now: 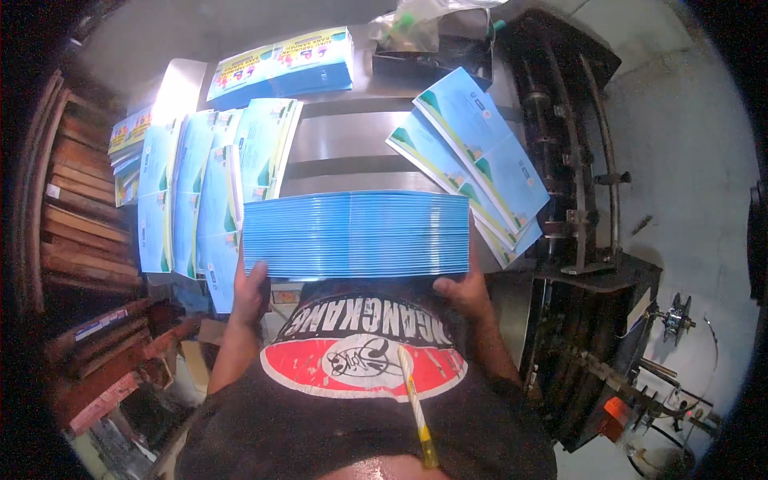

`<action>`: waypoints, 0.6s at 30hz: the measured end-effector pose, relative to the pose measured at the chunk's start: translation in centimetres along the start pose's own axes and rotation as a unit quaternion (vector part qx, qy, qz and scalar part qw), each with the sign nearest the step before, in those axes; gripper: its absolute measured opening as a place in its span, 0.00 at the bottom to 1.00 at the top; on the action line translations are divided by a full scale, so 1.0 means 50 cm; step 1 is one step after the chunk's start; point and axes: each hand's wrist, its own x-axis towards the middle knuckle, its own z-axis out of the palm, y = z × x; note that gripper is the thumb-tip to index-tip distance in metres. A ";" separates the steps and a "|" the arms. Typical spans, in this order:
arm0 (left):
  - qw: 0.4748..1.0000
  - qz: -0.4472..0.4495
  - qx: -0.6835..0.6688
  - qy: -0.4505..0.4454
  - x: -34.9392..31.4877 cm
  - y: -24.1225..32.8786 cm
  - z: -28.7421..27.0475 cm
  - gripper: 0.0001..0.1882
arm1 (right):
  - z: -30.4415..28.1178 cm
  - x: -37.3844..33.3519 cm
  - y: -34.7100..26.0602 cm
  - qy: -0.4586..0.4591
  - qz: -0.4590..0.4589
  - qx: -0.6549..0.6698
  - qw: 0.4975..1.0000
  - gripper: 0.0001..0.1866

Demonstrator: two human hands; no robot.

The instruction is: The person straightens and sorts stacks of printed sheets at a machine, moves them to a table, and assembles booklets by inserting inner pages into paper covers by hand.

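A thick stack of blue booklets (356, 236) is held level in front of my body, its many layered edges facing me. My left hand (254, 290) grips the stack's left end, thumb on the near face. At the right end, my right hand (464, 290) presses from the other side, its thumb near the lower corner. The fingers of both hands are largely hidden by the stack. To the left lie fanned piles of blue-and-green printed booklets (192, 188). Several more booklets (484, 152) overlap at a slant on the right.
A metal worktable (344, 136) lies beyond the stack. At its back stand a pile of yellow-and-blue booklets (280, 64) and a dark box (432, 68) with clear plastic on top. Dark machinery (560, 152) flanks the right side; wooden boards (92, 208) fill the left.
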 end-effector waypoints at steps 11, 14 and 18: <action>0.998 0.044 0.045 0.021 0.034 -0.009 -0.019 0.30 | 0.047 0.042 0.012 0.002 -0.096 0.044 0.994 0.49; 0.997 0.062 0.052 0.010 0.036 -0.015 -0.005 0.29 | 0.047 0.036 0.029 0.012 -0.104 0.031 0.994 0.50; 0.993 0.055 0.097 0.031 0.042 -0.052 -0.026 0.33 | 0.017 0.046 0.050 -0.032 -0.170 0.041 0.984 0.55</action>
